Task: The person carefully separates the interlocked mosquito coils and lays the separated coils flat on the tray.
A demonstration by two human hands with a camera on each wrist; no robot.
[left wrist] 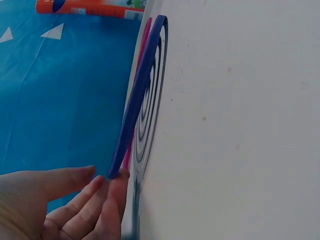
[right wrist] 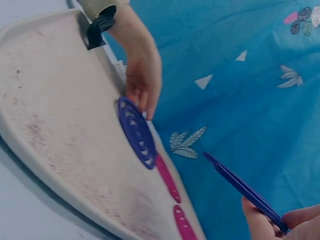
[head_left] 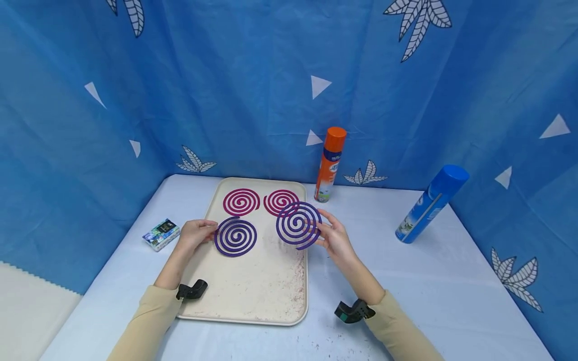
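My left hand [head_left: 198, 234] touches the left edge of a purple mosquito coil [head_left: 236, 236] over the tray [head_left: 253, 301]. In the left wrist view, its fingertips are at the near edge of this coil [left wrist: 135, 100], which is raised and tilted, while the thumb stands apart from it. My right hand [head_left: 335, 239] pinches a second purple mosquito coil [head_left: 298, 225] by its right edge, holding it above the tray's right side. Two pink mosquito coils [head_left: 241, 202] lie at the tray's far end, the right one partly hidden by the held coil.
Behind the tray stands an orange spray can [head_left: 330, 165]. A blue spray can [head_left: 431, 204] stands to the right on the white table [head_left: 384, 271]. Left of the tray lies a small patterned packet [head_left: 161, 234]. Blue curtains [head_left: 248, 90] enclose the back and sides. Reddish crumbs speckle the tray's right part.
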